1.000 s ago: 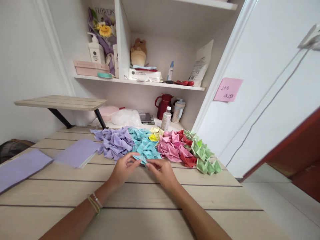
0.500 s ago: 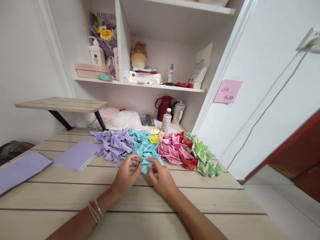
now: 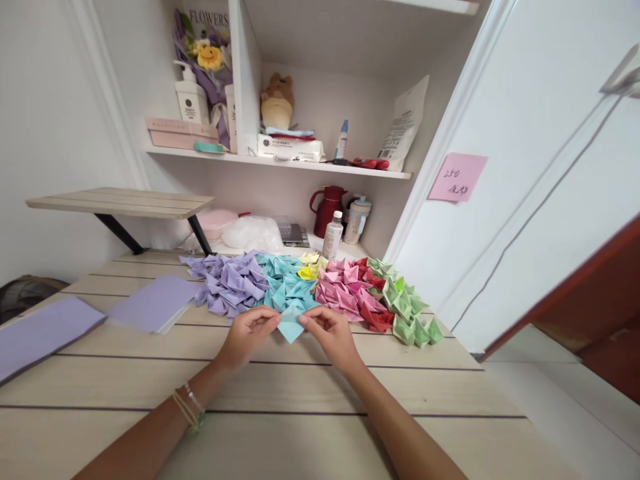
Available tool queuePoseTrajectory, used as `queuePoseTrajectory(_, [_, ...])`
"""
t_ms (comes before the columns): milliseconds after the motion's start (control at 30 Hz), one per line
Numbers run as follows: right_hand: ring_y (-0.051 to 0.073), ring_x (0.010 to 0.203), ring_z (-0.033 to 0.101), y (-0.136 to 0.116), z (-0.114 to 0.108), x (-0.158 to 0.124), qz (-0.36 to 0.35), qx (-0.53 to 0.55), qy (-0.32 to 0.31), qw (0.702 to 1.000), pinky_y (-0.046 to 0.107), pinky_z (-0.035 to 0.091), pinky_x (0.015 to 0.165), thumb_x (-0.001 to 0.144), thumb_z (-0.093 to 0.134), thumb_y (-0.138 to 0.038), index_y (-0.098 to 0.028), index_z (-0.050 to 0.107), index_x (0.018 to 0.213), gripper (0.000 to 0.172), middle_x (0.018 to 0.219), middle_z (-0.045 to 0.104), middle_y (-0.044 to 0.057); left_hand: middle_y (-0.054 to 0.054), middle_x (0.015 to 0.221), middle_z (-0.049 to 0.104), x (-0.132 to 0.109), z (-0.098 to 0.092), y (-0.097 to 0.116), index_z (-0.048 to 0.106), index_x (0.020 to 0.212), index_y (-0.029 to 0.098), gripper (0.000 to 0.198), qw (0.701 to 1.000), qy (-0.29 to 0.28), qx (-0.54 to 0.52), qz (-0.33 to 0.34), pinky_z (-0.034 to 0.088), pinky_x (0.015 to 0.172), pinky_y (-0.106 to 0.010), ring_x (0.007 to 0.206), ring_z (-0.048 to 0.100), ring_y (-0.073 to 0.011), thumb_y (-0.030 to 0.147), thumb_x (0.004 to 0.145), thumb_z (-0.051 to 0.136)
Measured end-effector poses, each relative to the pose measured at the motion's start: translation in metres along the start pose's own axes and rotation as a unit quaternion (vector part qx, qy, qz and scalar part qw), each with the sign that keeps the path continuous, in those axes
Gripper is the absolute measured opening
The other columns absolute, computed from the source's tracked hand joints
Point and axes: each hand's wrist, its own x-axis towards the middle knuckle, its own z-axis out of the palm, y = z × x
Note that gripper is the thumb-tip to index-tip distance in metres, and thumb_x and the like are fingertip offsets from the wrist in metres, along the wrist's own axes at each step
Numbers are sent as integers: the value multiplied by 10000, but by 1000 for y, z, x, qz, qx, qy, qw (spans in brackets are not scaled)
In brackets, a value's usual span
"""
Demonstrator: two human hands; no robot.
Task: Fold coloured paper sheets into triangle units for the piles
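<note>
- Your left hand [image 3: 247, 337] and right hand [image 3: 333, 337] are close together over the counter [image 3: 300, 390]. Each is closed in a fingertip pinch on one upper corner of a light blue folded paper piece [image 3: 291, 329].
- The piece sits between your hands, just at the near edge of the blue pile [image 3: 287, 288]. Its point faces you and lies low over the wood. Pinching both corners likely keeps it spread flat and steady.
- The folded pieces lie in bands by colour: a purple pile [image 3: 227, 283], the blue one, a few yellow pieces [image 3: 307, 272], a pink pile [image 3: 345, 292], a red pile [image 3: 376, 319] and a green pile [image 3: 407, 310]. The colours touch but barely mix, which looks like deliberate sorting.
- A stack of flat purple sheets [image 3: 153, 303] lies to your left, within reach but clear of your hands. A second purple stack [image 3: 40, 333] lies further left.
- Behind the piles stand a small bottle [image 3: 333, 237] and a red jug [image 3: 327, 210], pushed back against the wall.
- Your fingertips cover the corners of the blue piece, so its folds there cannot be made out. Whether its tip touches the counter is hard to tell.
- The far-left purple stack runs out of the picture. The writing on the pink note [image 3: 457, 177] is too small to read in full.
</note>
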Motion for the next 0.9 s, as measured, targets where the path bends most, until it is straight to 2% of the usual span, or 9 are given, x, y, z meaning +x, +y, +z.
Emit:
queuePoseTrajectory(67, [148,631,596,1,1,0,-2,19,0,1000,250,489,586,737,616,-383,-156,609,758,227,690,629,37,-19,721,654,0,0,0,650,728,166,93,999,5,-22,-25,481,656,-237,701,605,-151,257,708,640])
queuePoseTrajectory(200, [141,622,606,5,4,0,-5,44,7,999,249,505,582,747,605,-374,-175,561,917,265,708,642,31,-3,716,646,-1,2,-1,607,815,173,153,997,29,-55,-53,484,643,-231,689,613,-140,242,690,662])
queuePoseTrajectory(367, [165,693,622,2,4,-2,-53,-75,-13,996,272,523,629,754,598,-308,-173,646,898,204,815,673,66,-46,831,683,-2,1,2,649,843,161,165,998,5,-31,-60,495,731,-273,786,628,-181,264,715,628])
queuePoseTrajectory(467, [173,725,628,-2,4,-4,-87,-144,-16,986,283,527,667,709,645,-260,-191,645,1004,303,885,684,63,-68,913,682,-4,2,3,648,925,160,239,997,-22,-50,-63,493,778,-298,862,623,-203,264,711,634])
queuePoseTrajectory(533, [174,736,633,-4,3,-6,-97,-180,-19,979,282,525,679,735,619,-257,-202,627,1058,328,907,689,58,-81,944,671,-4,3,4,636,966,155,309,996,-34,-59,-63,495,789,-318,885,618,-218,254,675,671])
queuePoseTrajectory(733, [159,691,632,-4,2,-9,-125,-290,-37,948,256,494,660,821,471,-192,-225,598,1103,311,870,699,38,-53,837,627,-7,8,1,642,958,161,331,998,-57,5,-30,502,721,-292,774,598,-172,253,644,695])
queuePoseTrajectory(833, [153,653,633,-4,2,-10,-117,-299,-15,947,239,485,625,819,456,-187,-210,605,1062,286,783,695,34,-30,786,616,-7,9,0,603,991,166,386,998,-61,-3,-33,501,683,-273,732,590,-153,243,627,706])
queuePoseTrajectory(900, [148,628,633,-4,2,-9,-106,-293,2,950,230,483,596,816,457,-199,-196,598,1040,265,730,684,29,-31,767,624,-7,9,-1,595,945,160,365,997,-57,-10,-48,502,663,-269,726,598,-160,250,612,716])
